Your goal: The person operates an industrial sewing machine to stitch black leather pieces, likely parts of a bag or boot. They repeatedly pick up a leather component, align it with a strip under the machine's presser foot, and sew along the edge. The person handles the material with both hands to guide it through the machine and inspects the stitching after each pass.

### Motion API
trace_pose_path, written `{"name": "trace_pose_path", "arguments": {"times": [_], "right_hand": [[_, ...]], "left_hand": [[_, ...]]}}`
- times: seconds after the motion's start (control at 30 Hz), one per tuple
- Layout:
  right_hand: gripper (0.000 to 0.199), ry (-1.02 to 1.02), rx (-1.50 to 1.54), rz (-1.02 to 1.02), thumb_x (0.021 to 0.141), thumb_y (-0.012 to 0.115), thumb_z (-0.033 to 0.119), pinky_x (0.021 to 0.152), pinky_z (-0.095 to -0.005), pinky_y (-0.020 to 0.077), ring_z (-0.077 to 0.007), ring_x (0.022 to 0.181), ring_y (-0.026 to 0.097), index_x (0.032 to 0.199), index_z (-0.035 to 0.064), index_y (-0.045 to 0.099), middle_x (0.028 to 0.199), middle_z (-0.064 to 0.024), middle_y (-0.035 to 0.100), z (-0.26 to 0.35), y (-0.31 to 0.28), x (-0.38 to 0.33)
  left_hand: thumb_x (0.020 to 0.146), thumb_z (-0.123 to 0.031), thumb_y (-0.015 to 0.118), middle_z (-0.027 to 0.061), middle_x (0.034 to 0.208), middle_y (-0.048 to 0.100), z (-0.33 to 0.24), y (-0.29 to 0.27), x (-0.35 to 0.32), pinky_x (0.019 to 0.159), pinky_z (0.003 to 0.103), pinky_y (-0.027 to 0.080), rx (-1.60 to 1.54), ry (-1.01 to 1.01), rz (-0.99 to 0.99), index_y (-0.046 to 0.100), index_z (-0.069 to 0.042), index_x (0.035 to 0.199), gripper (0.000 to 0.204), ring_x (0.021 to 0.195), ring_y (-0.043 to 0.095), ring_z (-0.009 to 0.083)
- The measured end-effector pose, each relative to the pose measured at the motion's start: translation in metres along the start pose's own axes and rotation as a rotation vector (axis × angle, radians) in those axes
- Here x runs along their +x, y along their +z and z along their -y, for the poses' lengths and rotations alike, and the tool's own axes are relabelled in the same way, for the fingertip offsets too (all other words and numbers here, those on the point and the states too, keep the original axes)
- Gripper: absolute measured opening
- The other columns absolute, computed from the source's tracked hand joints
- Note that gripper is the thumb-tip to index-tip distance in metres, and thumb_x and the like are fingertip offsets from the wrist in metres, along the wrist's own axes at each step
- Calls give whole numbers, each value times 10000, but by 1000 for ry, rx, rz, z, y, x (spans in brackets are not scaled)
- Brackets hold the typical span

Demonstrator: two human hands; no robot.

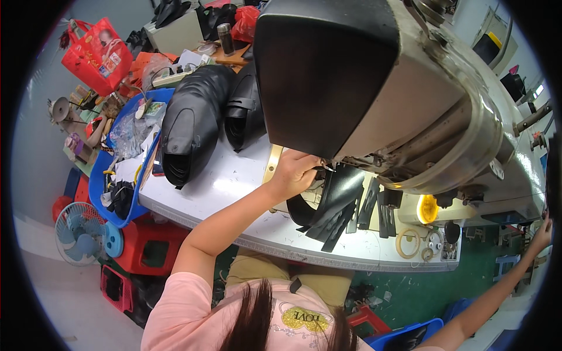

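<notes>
My left hand (291,173) is at the needle area under the head of a sewing machine (404,99). Its thumb and fingers are pinched together; what lies between them, if anything, is too small to make out. Just below, a curved black leather piece (339,190) with cut strips lies on the white machine table (222,202). My right arm stretches far out to the right. The right hand (542,235) is raised at the machine's right end, by the dark rim of the picture, and its fingers are mostly hidden.
Stacks of black leather shoe parts (190,131) stand left on the table. Beside them is a blue basket (132,207) with plastic bags and scraps. A lit yellow lamp (428,209) and a tape roll (408,243) are at the right. A fan (82,237) stands lower left.
</notes>
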State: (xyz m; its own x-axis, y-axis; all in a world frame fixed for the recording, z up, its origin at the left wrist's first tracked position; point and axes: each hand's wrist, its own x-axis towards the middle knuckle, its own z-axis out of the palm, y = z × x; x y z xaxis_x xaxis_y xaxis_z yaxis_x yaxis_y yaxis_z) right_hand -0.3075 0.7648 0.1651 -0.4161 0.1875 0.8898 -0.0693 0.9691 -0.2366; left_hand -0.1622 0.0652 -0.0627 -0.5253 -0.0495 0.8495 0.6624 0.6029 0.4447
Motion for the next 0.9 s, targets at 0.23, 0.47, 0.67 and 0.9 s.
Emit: {"name": "trace_pose_path", "arguments": {"times": [0.23,0.47,0.67,0.9], "right_hand": [[475,301,386,379,874,483,333,758,-278,419,-152,848,542,1170,-39,456,974,-101,570,-63,57,-31],[395,-718,-421,-256,911,395,344,470,-265,406,-117,585,498,965,9,597,871,-101,620,-114,119,-163],[408,389,437,271,866,498,346,516,-251,396,-142,648,496,1046,-18,540,815,-65,560,-80,49,-20],[304,-202,108,84,893,441,217,726,-332,425,-238,823,541,1014,-38,558,914,-161,580,-19,86,-193]], "left_hand": [[572,129,539,101,667,575,-1,-6,-3,551,318,425,43,-33,4,562,24,684,155,614,556,258],[584,116,544,96,675,576,-3,-2,1,557,322,422,15,-44,17,579,5,698,164,623,553,263],[571,123,533,105,664,587,-7,-4,1,506,296,403,51,4,-4,603,8,722,202,550,543,242],[555,134,520,115,660,590,-6,1,5,461,268,387,40,55,-61,600,14,684,194,489,531,228]]}}
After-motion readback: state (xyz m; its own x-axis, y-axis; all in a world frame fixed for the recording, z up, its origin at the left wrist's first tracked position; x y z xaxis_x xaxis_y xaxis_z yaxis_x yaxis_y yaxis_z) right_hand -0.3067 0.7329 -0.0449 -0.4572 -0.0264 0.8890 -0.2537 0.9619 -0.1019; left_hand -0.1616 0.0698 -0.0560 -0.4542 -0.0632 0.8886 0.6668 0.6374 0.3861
